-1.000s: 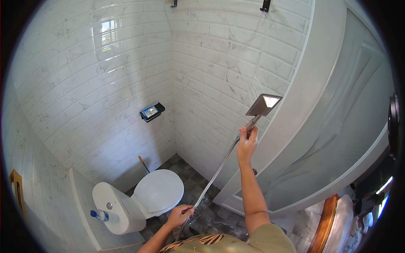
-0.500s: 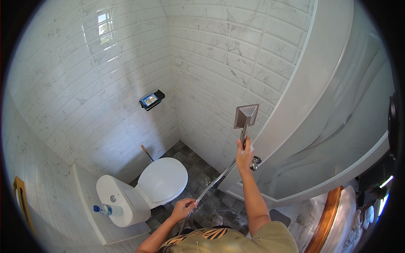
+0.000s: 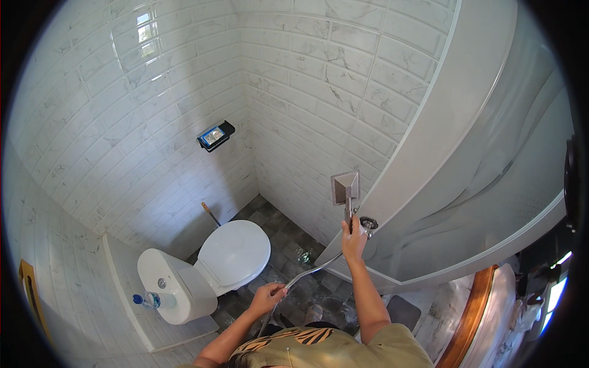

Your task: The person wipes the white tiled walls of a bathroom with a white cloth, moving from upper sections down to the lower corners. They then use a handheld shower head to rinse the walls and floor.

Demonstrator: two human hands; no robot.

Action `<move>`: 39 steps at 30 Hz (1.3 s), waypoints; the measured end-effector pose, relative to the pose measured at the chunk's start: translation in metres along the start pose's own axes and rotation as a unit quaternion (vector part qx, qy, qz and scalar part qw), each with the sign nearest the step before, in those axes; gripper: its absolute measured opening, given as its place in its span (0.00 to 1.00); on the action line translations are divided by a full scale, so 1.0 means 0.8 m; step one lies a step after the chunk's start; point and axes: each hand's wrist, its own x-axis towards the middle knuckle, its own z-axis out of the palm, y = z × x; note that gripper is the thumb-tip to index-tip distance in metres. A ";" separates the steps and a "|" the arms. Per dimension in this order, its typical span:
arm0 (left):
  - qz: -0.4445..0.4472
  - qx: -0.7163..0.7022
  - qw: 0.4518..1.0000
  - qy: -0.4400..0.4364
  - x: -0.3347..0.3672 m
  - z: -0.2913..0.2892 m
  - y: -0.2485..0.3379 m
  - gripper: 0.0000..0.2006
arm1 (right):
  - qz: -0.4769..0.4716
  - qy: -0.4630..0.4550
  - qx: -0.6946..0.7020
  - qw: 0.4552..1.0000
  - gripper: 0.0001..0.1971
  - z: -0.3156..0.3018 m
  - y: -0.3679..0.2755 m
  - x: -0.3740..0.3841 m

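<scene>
A square metal hand shower [image 3: 345,187] is gripped by its handle in my right hand [image 3: 354,241], held out over the floor near the far-right tiled wall. Its pyramid-shaped back faces up. A silver shower hose [image 3: 316,268] runs from the handle down toward my left hand [image 3: 268,299], whose fingers are closed round it. Past that hand the hose drops toward my body. A round door knob [image 3: 369,224] sits just beside my right hand; I cannot tell if they touch. The dark tiled floor [image 3: 277,230] below looks wet, with a bright glint of water.
At left stands a white toilet [image 3: 235,254] with its lid down, a water bottle [image 3: 147,300] on its tank and a wooden-handled brush [image 3: 211,213] behind. A black paper holder [image 3: 216,135] hangs on the wall. The white door [image 3: 429,184] fills the right; a wooden threshold [image 3: 471,319] lies beyond.
My right hand has lowered the hand shower, bringing it nearer and slightly left. The hose bends more between my hands. My left hand still grips the hose, and the view has shifted a little.
</scene>
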 end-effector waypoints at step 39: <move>-0.021 0.077 0.996 0.047 -0.013 0.057 -0.035 0.13 | 0.113 -0.108 -0.020 0.988 0.14 0.003 0.121 -0.101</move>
